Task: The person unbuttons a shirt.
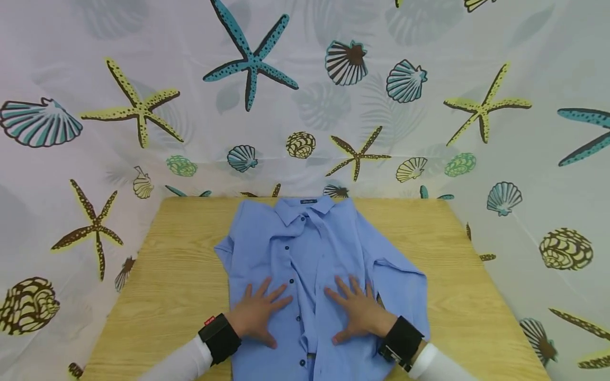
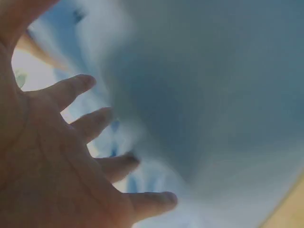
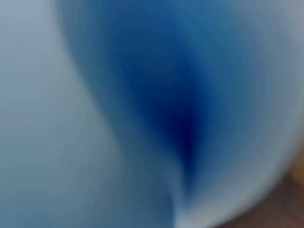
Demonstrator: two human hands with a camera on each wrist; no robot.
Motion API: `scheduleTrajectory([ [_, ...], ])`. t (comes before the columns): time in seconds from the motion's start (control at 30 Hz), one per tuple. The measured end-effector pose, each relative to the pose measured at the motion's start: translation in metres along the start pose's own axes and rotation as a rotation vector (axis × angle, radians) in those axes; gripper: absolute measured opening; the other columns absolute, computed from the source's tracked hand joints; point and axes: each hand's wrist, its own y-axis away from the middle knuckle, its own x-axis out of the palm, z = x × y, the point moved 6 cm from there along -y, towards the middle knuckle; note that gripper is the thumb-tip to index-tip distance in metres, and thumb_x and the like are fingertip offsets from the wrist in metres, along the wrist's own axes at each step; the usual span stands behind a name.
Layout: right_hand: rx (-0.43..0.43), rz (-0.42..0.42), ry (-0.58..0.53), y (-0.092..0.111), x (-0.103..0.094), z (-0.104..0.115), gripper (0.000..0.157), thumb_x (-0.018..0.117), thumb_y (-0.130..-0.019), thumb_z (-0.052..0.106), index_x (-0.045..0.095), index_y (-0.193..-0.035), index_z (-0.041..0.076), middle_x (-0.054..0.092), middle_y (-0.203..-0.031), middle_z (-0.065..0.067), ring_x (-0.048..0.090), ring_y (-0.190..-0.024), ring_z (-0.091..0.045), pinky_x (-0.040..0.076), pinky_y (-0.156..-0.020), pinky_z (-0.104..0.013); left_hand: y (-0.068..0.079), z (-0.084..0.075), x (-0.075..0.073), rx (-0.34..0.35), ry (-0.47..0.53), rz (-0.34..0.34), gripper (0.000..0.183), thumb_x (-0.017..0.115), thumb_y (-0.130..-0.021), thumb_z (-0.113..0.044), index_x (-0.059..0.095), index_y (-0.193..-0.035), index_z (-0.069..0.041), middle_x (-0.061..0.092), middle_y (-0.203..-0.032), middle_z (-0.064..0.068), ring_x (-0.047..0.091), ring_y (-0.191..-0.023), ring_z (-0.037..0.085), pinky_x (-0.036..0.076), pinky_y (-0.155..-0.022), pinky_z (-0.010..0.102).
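A light blue button-up shirt (image 1: 254,241) lies front up on the table, its collar (image 1: 288,211) at the far edge. Its front hangs partly apart, with dark buttons down one side. My left hand (image 1: 259,312) rests with spread fingers on the left front panel. On the right panel my right hand (image 1: 361,313) lies flat, fingers also spread. The sleeve on the right (image 1: 402,288) bends down beside the body; most of the other sleeve is hidden. Blurred blue cloth (image 3: 156,95) fills the right wrist view. Splayed left fingers (image 2: 118,166) show against cloth in the left wrist view.
The light wooden table (image 1: 181,254) extends on both sides of the shirt. A white cloth printed with starfish and shells (image 1: 305,69) hangs behind it and along both sides. Black bands (image 1: 220,338) are worn on both wrists, over or beside white sleeves.
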Motion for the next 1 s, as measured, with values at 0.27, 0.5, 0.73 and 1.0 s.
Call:
scheduleTrajectory([
  [0.27,0.004,0.003,0.038,-0.006,0.004,0.007,0.116,0.058,-0.053,0.085,0.024,-0.146,0.026,0.010,-0.152,-0.013,0.007,-0.131,-0.048,0.018,-0.090,-0.076,-0.007,-0.008,0.008,-0.058,0.046,0.010,0.106,0.069,-0.058,-0.072,0.030,-0.144,-0.025,0.017,-0.152,0.005,0.005,-0.133,0.044,0.017,-0.090,0.076],
  [0.5,-0.005,-0.026,0.028,-0.003,-0.009,0.010,0.104,0.057,-0.062,0.080,0.026,-0.145,0.026,0.022,-0.149,-0.011,0.016,-0.132,-0.042,0.015,-0.093,-0.075,-0.007,-0.010,-0.018,0.012,0.001,-0.060,0.071,0.063,-0.078,-0.058,0.047,-0.134,-0.016,0.039,-0.141,0.007,0.026,-0.131,0.033,0.029,-0.099,0.059],
  [0.73,-0.105,-0.324,0.053,-0.012,-0.056,0.024,0.074,0.062,-0.079,0.059,0.039,-0.139,0.022,0.033,-0.144,-0.009,0.028,-0.130,-0.029,0.025,-0.095,-0.068,-0.006,-0.013,-0.076,0.096,-0.042,-0.494,0.047,0.061,-0.089,-0.035,0.053,-0.128,-0.011,0.048,-0.133,0.010,0.039,-0.124,0.023,0.037,-0.098,0.042],
  [1.0,-0.072,-0.586,0.102,-0.015,-0.087,0.028,0.076,0.049,-0.083,0.067,0.027,-0.145,0.028,0.018,-0.151,-0.009,0.011,-0.134,-0.038,0.018,-0.093,-0.074,-0.003,-0.014,-0.090,0.072,-0.147,-0.655,0.064,0.050,-0.089,-0.054,0.036,-0.142,-0.021,0.029,-0.147,0.008,0.019,-0.134,0.030,0.021,-0.103,0.060],
])
